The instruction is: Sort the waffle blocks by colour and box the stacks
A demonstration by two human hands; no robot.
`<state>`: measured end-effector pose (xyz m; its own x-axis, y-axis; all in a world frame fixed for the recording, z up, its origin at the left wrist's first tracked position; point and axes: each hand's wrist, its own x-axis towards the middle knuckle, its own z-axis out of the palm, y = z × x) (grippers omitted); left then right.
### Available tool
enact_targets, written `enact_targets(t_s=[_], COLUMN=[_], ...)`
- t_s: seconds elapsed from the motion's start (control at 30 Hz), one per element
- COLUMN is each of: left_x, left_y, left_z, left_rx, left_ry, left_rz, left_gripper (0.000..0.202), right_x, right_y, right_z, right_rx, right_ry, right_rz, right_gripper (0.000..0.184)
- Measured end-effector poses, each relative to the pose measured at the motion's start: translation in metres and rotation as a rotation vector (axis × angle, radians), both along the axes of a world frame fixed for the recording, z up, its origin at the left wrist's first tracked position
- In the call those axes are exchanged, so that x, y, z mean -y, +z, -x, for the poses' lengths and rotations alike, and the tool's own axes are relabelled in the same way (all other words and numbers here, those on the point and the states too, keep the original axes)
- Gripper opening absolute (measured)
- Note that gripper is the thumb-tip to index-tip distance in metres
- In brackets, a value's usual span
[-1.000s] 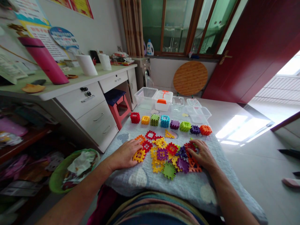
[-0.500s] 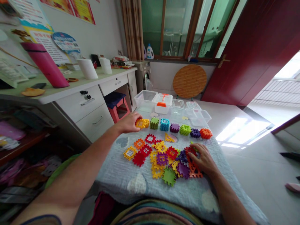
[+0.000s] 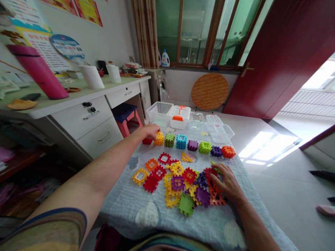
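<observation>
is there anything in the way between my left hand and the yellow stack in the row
Nothing visible. Your left hand is right at the yellow stack. The red stack, partly hidden by your hand, and the olive-green stack stand on either side, not in between.

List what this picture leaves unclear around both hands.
Head view: top of the red plastic stack, hidden by the left hand.
Head view: whether that hand grips the yellow plastic stack, contact hidden by the hand itself.
Head view: what lies under the right hand, which covers it.
</observation>
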<state>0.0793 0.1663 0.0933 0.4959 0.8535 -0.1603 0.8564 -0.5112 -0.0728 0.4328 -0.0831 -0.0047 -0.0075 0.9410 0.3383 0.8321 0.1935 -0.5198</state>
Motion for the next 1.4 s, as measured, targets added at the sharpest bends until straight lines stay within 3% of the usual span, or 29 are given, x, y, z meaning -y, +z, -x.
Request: enact_targets(t_s=[0.4,0.6,0.73,0.8,0.9,1.07,1.2,1.4], left_x=[-0.001,0.009,0.046,0.074,0.121,0.184,0.201,0.205], left_y=[-0.011,-0.004,0.004,0.003,-0.006,-0.027,-0.042,-0.054], left_z=[-0.011,-0.008,0.010,0.026,0.055,0.089,0.096,0.094], left_rx=[-0.046,-0.016,0.178,0.299,0.386,0.405,0.430,0.492], left_ry=[-0.003,-0.031,-0.078,-0.072,-0.125,-0.130,-0.122,-0.069], left_rz=[0.008,-0.056,-0.228,-0.234,-0.036,0.179,0.166,0.091], left_gripper=[0.051,0.068,0.053,0.042,0.032,0.041,0.049,0.036], right_x=[0.001,0.001,0.002,0.002,0.001,-0.001,-0.002,-0.002], right_y=[0.003,0.003,0.004,0.004,0.003,0.001,0.000,-0.002], right_z=[0.002,0.001,0.000,-0.001,-0.001,0.001,0.002,0.000], right_rx=[-0.010,-0.027,-0.051,-0.058,-0.061,-0.043,-0.034,-0.041], right_ry=[-0.003,-0.010,-0.025,-0.032,-0.039,-0.031,-0.036,-0.036], right_rz=[0.005,0.005,-0.005,-0.011,-0.019,-0.031,-0.036,-0.019], right_gripper=[0.033,0.034,0.033,0.033,0.034,0.035,0.036,0.036])
